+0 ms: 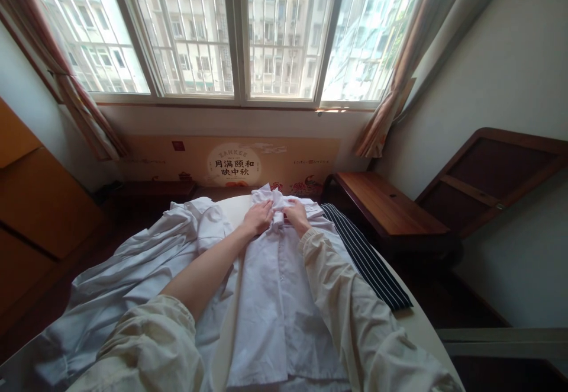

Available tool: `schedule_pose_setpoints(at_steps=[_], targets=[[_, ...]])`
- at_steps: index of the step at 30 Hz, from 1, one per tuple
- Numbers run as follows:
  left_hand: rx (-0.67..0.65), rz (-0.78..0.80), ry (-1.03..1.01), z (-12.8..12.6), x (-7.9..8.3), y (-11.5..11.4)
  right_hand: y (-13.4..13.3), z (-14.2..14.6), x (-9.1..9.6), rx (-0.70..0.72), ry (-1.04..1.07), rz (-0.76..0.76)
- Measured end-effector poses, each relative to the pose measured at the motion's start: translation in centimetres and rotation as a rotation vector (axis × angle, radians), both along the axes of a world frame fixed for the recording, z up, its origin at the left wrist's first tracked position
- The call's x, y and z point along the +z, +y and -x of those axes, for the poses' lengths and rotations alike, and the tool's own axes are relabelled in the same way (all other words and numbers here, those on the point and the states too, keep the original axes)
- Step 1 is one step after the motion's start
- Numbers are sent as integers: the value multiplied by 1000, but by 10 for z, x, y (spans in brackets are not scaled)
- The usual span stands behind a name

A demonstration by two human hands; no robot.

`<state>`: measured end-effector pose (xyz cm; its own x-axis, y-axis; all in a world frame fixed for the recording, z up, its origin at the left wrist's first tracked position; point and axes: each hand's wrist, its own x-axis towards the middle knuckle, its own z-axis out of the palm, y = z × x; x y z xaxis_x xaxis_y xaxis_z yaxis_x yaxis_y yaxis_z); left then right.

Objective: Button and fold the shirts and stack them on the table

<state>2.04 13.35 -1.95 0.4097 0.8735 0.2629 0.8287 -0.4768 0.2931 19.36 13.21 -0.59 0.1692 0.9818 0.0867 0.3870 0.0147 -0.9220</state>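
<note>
A white button-front shirt [261, 297] lies lengthwise on the pale table, its collar end at the far side and its hem toward me. My left hand [258, 217] rests on the bunched cloth by the collar, fingers bent into it. Just right of it, my right hand [296, 214] pinches the fabric at the same collar. Both hands are closed on the shirt, a small gap between them. Left of it spreads another heap of white cloth [146, 256], wrinkled and hanging over the table's edge. To the right lies folded black cloth with white stripes [368, 256].
The round table's edge [428, 333] curves along the right. Beyond it stand a low wooden table [390, 202] and a leaning dark wooden panel [488, 173]. A printed board [275, 158] sits below the barred window [239, 31]. Orange-brown cabinets [39, 214] flank the left.
</note>
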Motion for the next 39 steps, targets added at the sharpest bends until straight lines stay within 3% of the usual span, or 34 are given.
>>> schedule_pose_setpoints(at_steps=[3,6,10,14,17,21,26,28,31,34,36,39], targets=[[53,31,35,-1,0,-1,-5,-6,1,-54,-22,43],[69,20,54,-3,3,-6,-10,-7,7,-79,-148,-88],[34,-14,56,-3,6,-18,-10,-4,14,165,-326,-351],[-8,-31,54,-2,6,-36,-2,-5,12,415,-484,-273],[-31,-21,70,0,3,-53,1,-10,7,459,-667,-158],[-120,-2,105,4,2,-75,1,-16,4,383,-815,-70],[-265,17,129,13,8,-89,-3,-17,7,358,-825,-24],[-276,20,131,15,9,-91,-8,-24,12,282,-827,-49],[-268,24,117,17,10,-92,-21,-48,24,53,-834,-101],[-258,27,109,17,8,-95,-37,-81,34,-162,-833,10],[-251,22,106,17,8,-97,-46,-100,38,-236,-823,106],[-245,16,102,17,8,-100,-53,-115,40,-218,-759,194]])
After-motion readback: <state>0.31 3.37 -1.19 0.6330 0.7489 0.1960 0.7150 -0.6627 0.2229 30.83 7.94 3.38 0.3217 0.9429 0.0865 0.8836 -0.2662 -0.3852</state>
